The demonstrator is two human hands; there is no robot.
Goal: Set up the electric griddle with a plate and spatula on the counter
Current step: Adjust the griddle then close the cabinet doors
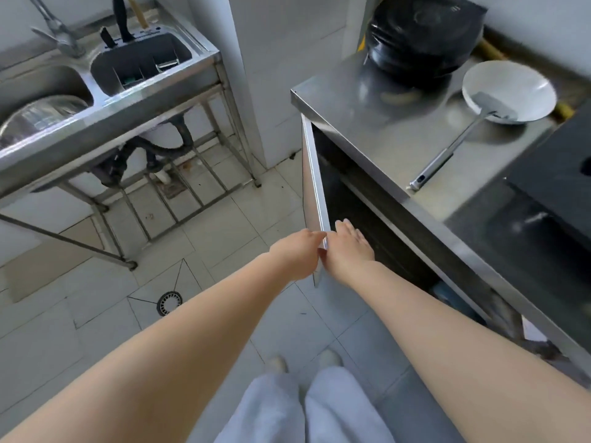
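Observation:
The black round electric griddle (422, 36) stands at the back of the steel counter (361, 103). To its right lies a white plate (524, 87) with the blade of a metal spatula (454, 148) resting in it; the handle points toward the counter's front edge. Below the counter, a white cabinet door (315, 193) stands open, edge toward me. My left hand (297, 254) grips the door's outer edge from the left. My right hand (348, 247) rests on the same edge from the right, fingers laid flat along it.
A steel double sink (105, 100) on a metal frame stands at the left, with a tap, a bowl and a utensil holder. A black stove top (556, 167) occupies the counter's right end. The floor is tiled, with a round drain (169, 302).

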